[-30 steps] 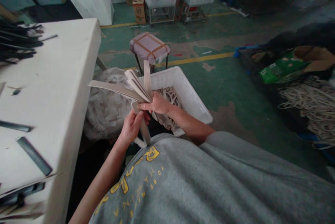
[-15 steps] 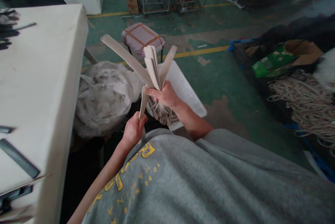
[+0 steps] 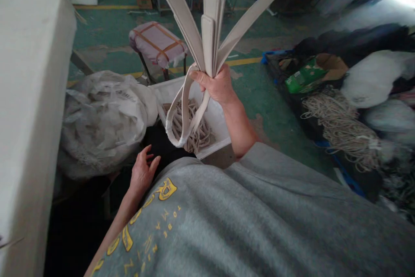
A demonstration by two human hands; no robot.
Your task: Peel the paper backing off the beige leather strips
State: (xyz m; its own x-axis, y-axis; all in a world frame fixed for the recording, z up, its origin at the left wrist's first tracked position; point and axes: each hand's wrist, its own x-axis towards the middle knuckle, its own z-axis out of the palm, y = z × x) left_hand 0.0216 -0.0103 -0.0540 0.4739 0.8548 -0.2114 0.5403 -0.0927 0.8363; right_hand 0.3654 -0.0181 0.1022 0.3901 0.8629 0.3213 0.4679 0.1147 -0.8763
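Several off-white stitched straps (image 3: pixel 210 35) fan upward out of my right hand (image 3: pixel 216 84), which is closed round them. Below that fist, part of the straps hangs in a loop (image 3: pixel 184 113). Under it stands a white plastic bin (image 3: pixel 220 123), with a tangle of similar narrow strips (image 3: pixel 197 138) inside. My left hand (image 3: pixel 144 169) is apart from the straps, low over my dark-clothed lap, its fingers spread and nothing in them.
A white table (image 3: pixel 29 95) runs along the left. Beside it sits a bulging clear plastic bag (image 3: pixel 103 125). A padded stool (image 3: pixel 158 41) stands beyond the bin. On the right, bundled cords (image 3: pixel 343 130) and a green carton (image 3: pixel 304 76) lie on a pallet.
My left hand has let go of the strap end and drawn back toward my lap, fingers opening. My right hand has risen with the straps, and a loop now hangs below it.
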